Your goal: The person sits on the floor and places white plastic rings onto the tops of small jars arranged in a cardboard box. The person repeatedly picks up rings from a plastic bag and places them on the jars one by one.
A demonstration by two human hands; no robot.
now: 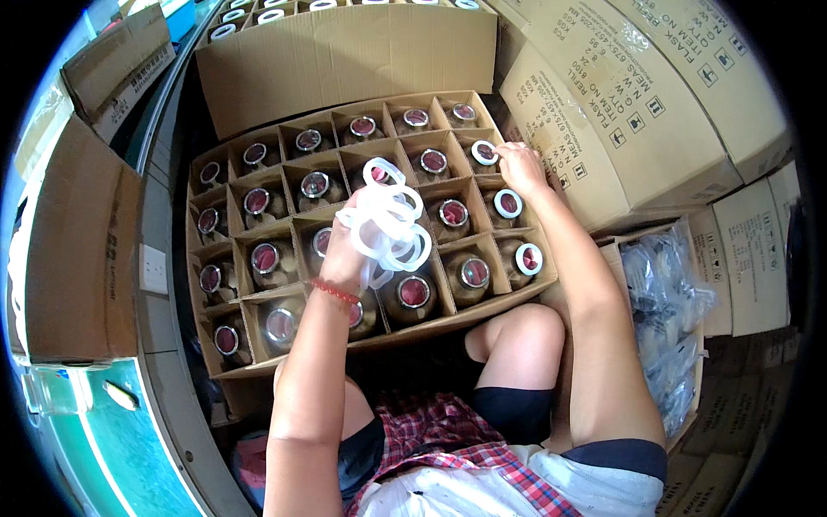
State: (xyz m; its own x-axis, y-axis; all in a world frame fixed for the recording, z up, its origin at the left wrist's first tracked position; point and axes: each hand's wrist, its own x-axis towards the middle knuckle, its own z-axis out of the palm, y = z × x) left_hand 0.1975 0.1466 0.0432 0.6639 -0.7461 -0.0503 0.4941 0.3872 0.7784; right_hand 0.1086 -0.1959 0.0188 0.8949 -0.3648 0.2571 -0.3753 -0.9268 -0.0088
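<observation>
With our left hand (344, 246) we are holding a bunch of white rings (388, 217) above the middle of the divided carton (439, 327), its grip pinching them. Our right hand (522, 167) is touching a single ring (475, 154) on a flask (488, 169) along the carton's right edge, one cell short of the far right corner; we cannot tell whether that grip is pinching. To seat it well, we should be pressing evenly, keeping it level.

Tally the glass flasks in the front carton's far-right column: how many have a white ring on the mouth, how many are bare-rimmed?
White-ringed glass flasks: 3
Bare-rimmed glass flask: 1
Total: 4
</observation>
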